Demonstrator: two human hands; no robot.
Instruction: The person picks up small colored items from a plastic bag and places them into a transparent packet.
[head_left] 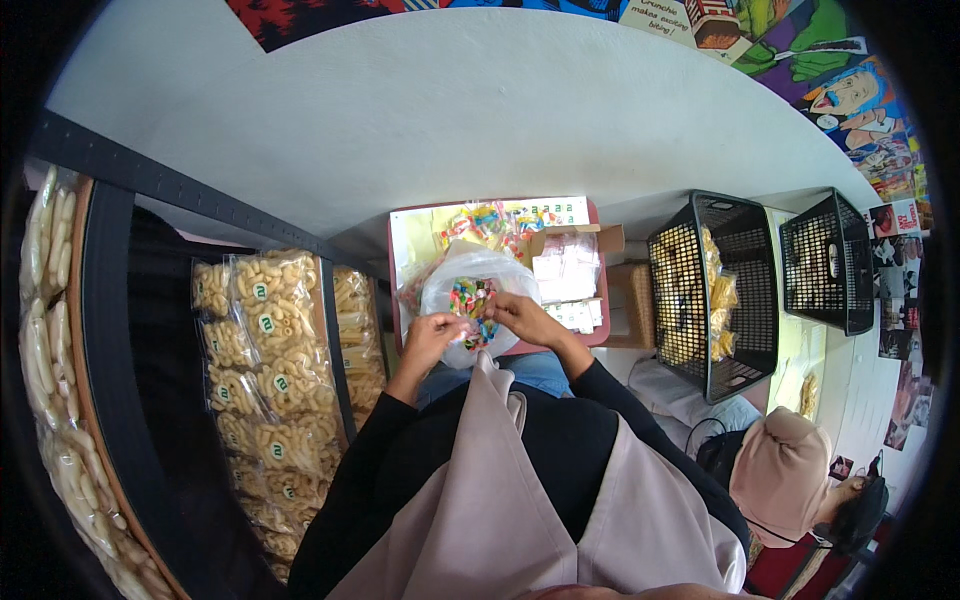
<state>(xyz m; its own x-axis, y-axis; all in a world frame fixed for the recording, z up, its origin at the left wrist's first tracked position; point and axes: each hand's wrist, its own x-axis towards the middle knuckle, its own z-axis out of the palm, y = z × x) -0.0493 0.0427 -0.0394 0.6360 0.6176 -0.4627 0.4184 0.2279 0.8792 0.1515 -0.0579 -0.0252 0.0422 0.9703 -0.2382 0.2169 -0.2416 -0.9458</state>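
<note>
A white plastic bag point(436, 292) stands open in front of me, with many small, brightly coloured wrapped sweets point(466, 297) inside. My left hand point(434, 338) is at the bag's near left side, its fingers pinched together at a pale, clear bit of plastic that I cannot make out well. From the right, my right hand point(522, 316) reaches over the bag's opening. Its fingertips are closed close to the sweets, and what they hold is too small to tell. Farther back lie clear packets of colourful sweets point(495, 222) on the pink-edged table point(597, 213).
An open cardboard box point(610, 238) with white and pinkish packets point(565, 265) is on the table's right side. Black crates point(740, 300) stand farther right, one holding yellow snack packs point(720, 300). Shelves at left hold bagged snacks point(285, 375). Another person point(785, 470) sits at lower right.
</note>
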